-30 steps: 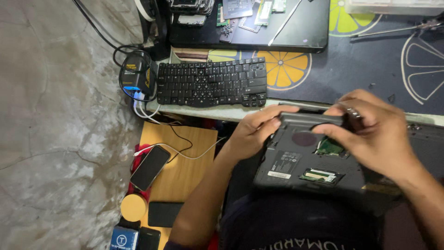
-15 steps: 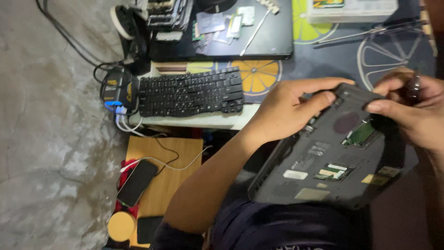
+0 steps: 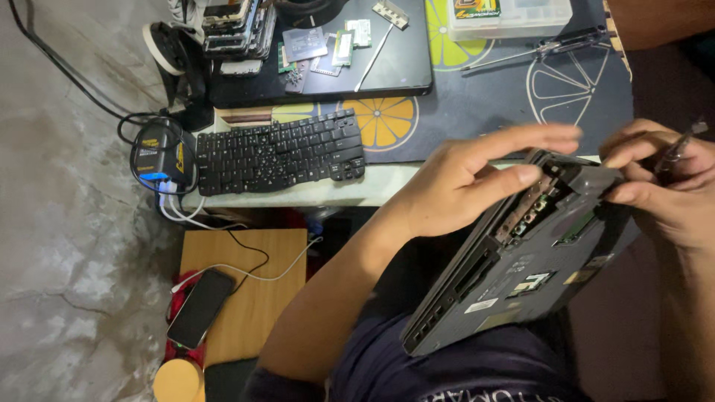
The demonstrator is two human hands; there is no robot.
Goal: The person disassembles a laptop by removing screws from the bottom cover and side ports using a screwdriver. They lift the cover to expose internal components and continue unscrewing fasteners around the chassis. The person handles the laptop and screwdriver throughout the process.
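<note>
A dark grey laptop (image 3: 521,260) lies bottom side up and tilted across my lap, its far edge raised. My left hand (image 3: 462,182) grips that far edge, thumb by an opened bay where a circuit board shows. My right hand (image 3: 663,186) presses on the laptop's far right corner while pinching a thin pen-like tool (image 3: 674,152) between its fingers.
A loose black keyboard (image 3: 279,152) sits on the table edge, with a closed black laptop (image 3: 387,67) carrying small parts behind it. A clear plastic box (image 3: 514,15) and screwdrivers lie on a citrus-print mat (image 3: 462,112). A phone (image 3: 199,307) rests on a wooden stool.
The laptop has been tipped up more steeply, its far edge lifted. My left hand slid along that edge to the opened bay, and my right hand shifted to the right corner.
</note>
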